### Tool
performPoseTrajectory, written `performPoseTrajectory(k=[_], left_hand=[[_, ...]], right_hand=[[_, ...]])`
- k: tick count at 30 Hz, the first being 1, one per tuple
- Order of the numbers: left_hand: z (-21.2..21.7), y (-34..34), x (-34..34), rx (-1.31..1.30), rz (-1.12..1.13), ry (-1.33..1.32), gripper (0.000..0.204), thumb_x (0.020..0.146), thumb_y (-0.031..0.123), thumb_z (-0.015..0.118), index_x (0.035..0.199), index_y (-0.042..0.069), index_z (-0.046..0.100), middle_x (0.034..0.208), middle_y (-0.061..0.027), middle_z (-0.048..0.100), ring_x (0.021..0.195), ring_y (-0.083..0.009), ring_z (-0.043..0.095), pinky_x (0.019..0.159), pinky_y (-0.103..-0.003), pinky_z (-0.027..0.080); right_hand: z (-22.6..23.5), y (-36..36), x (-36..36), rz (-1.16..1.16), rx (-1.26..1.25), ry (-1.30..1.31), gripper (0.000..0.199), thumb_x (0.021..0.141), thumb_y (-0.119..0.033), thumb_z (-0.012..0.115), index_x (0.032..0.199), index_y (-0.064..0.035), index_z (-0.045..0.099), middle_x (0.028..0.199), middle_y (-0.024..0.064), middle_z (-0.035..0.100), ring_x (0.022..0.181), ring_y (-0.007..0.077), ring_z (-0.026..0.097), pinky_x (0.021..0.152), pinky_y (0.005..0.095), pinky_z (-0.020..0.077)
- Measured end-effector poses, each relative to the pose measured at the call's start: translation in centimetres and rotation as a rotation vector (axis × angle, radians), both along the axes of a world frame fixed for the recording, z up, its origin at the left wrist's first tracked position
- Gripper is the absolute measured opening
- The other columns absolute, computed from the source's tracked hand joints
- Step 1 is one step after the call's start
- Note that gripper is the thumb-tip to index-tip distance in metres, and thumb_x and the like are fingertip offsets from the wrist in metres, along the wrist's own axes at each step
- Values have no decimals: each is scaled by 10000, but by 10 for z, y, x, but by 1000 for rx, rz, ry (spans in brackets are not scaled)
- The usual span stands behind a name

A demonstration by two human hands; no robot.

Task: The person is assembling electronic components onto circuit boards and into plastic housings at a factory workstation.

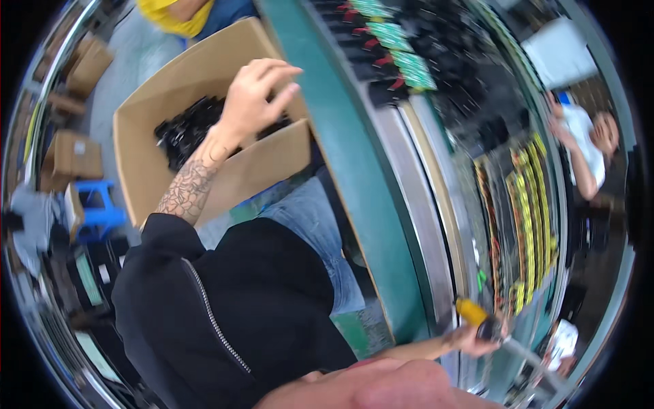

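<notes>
My left hand [255, 99] is raised above a large open cardboard box [266, 160], its fingers stretched out and apart with nothing in them. Inside the box lies a heap of black plastic parts [191, 129], partly hidden by my forearm. At the lower right, over the far side of the bench, my right hand [480, 341] is closed around a yellow and black electric screwdriver [471, 312]. The tool's yellow end points up and to the left. Its other end is hard to make out beyond my fingers.
A green bench [347, 157] with metal rails [412, 198] runs beside me. Farther along are green-and-white packets [412, 68] and black parts, then yellow-and-black strips [524, 218]. A person [586, 146] works opposite; another in yellow [174, 17] is beyond the box. A blue stool [99, 208] stands left.
</notes>
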State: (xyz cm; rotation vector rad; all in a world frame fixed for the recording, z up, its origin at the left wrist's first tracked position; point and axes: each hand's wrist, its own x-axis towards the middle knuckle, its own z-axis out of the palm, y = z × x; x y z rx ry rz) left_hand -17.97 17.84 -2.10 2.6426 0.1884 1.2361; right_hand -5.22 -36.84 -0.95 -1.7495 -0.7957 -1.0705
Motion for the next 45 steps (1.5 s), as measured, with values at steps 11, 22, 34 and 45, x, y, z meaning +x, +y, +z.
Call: performPoseTrajectory(k=[11, 22, 34, 45], left_hand=[[-139, 119, -192, -1142, 306, 1528, 611, 866, 379, 695, 1343, 26, 553, 1066, -137, 706, 879, -279, 671, 804, -384, 541], [-306, 96, 22, -728, 713, 893, 1144, 612, 639, 827, 1460, 32, 357, 1287, -296, 458, 1096, -480, 515, 949, -579, 428], [-340, 117, 23, -959, 818, 933, 977, 627, 279, 884, 1426, 150, 336, 1364, -275, 372, 1220, -525, 422, 1023, -581, 414], [-337, 112, -14, -914, 678, 699, 701, 621, 148, 832, 1261, 99, 549, 1184, -194, 598, 1028, -403, 597, 917, -455, 502]], right_hand=[[10, -8, -3, 0, 49, 376, 217, 988, -216, 540, 934, -25, 627, 757, 89, 566, 650, 188, 498, 610, 330, 457], [0, -8, 3, -653, 32, 495, 328, 1039, -200, 514, 818, -17, 673, 610, 52, 544, 527, 138, 455, 510, 275, 413], [11, 21, -2, -954, 518, 523, 407, 1002, -388, 556, 841, -37, 687, 592, 1, 528, 523, 87, 442, 496, 214, 344], [-48, -57, 16, -941, 524, 496, 413, 980, -404, 592, 808, -37, 673, 561, 4, 522, 485, 90, 412, 473, 226, 329]])
